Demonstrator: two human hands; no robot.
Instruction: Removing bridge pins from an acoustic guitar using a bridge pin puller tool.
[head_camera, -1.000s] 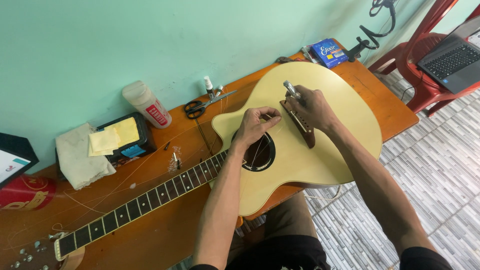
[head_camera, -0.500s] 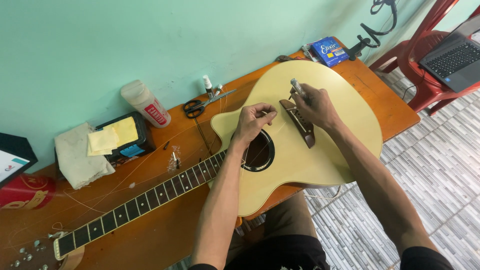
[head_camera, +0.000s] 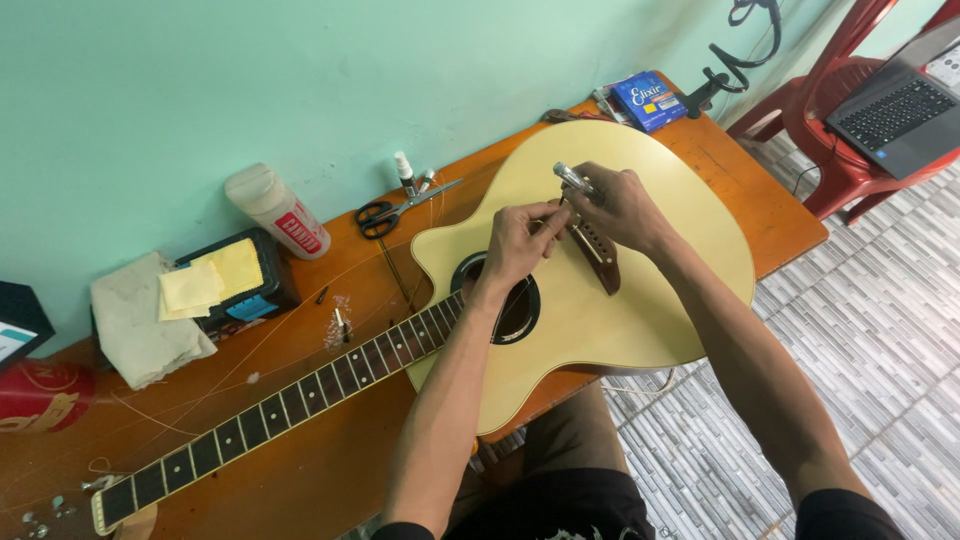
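A red tin and a folded cloth sit at the far left of the wooden tabletop, beside a black case topped with yellow pads, a white bottle and scissors. The pale acoustic guitar lies flat across the tabletop, its neck running left and its body under the person's arms. The left hand hovers just above the soundhole, its fingers pressed together in a pinch on something too fine to make out, likely a string end, at the dark bridge. The right hand grips a small metal tool at the bridge's far end, fingers curled tight around it. Working well here probably means keeping the tool upright and levering gently, so the bridge wood and the lacquered top are not marked. Compared with half a second ago, both hands have drawn closer together over the bridge. A blue box rests at the tabletop's corner; a laptop sits on a red chair at right.
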